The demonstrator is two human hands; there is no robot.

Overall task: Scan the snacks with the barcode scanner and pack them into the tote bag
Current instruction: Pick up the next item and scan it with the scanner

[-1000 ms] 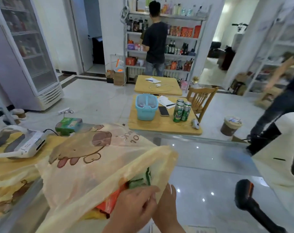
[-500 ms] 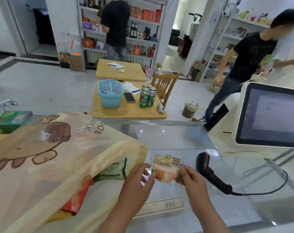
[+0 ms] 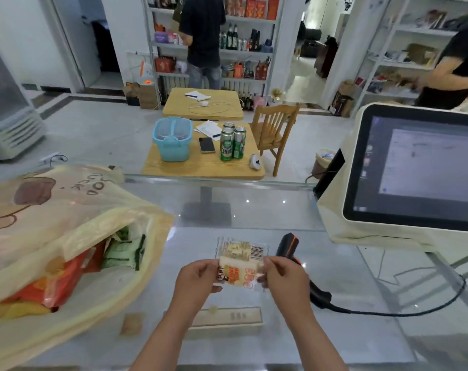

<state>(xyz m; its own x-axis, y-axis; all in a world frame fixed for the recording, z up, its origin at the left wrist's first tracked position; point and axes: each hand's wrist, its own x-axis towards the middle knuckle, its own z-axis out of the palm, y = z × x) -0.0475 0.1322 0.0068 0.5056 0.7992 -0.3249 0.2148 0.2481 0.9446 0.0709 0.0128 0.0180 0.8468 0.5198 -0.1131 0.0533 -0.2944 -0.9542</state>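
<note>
While left hand (image 3: 198, 277) and right hand (image 3: 286, 279) pinch a snack (image 3: 240, 263), tote bag (image 3: 67, 210) holds packets (image 3: 120, 254).

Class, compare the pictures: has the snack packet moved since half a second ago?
Yes. The snack packet, pinched by the left hand and right hand, has shifted right, away from the tote bag mouth and toward the resting barcode scanner.

Middle of the barcode scanner (image 3: 288, 245) behind the right hand (image 3: 286, 281); tote bag (image 3: 67, 210) and monitor (image 3: 414, 170) partly beyond the frame edges.
</note>
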